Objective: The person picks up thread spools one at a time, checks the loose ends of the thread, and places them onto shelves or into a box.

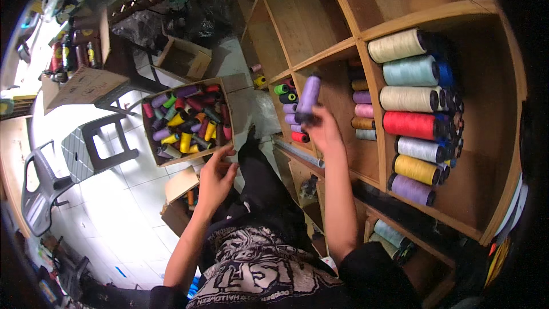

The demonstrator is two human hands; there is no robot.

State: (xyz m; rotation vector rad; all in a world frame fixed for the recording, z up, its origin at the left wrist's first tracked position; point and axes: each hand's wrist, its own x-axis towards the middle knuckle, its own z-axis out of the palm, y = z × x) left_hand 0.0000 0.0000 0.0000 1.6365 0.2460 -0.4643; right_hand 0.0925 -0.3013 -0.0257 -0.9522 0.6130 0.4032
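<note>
Purple spool (310,92): slightly blurred; held at a tilt before the shelf opening, its dark end downward; whether it has passed the shelf's front edge cannot be told.
Right hand (325,131): fingers clamped around the spool's dark lower end.
Left hand (218,177): fingers apart and loosely curled, with nothing seen between them; held near the close corner of the filled box; contact with the rim cannot be told.
Filled box (171,162): cardboard, set to the left of the shelf and packed with jumbled spools (186,139) in yellow, purple, red, green and dark tones.
Wooden shelf (373,114): divided into square compartments; the middle one is lined with a green, purple and red stack (290,109) at its left and a brown, purple, pink and grey stack (363,111) at its right.
Right compartment: filled along its left side by a column of larger spools (408,125), laid sideways, in cream, pale teal, red, white, yellow and purple.
Stool (80,149): grey, placed on the tiled floor beyond the filled box.
</note>
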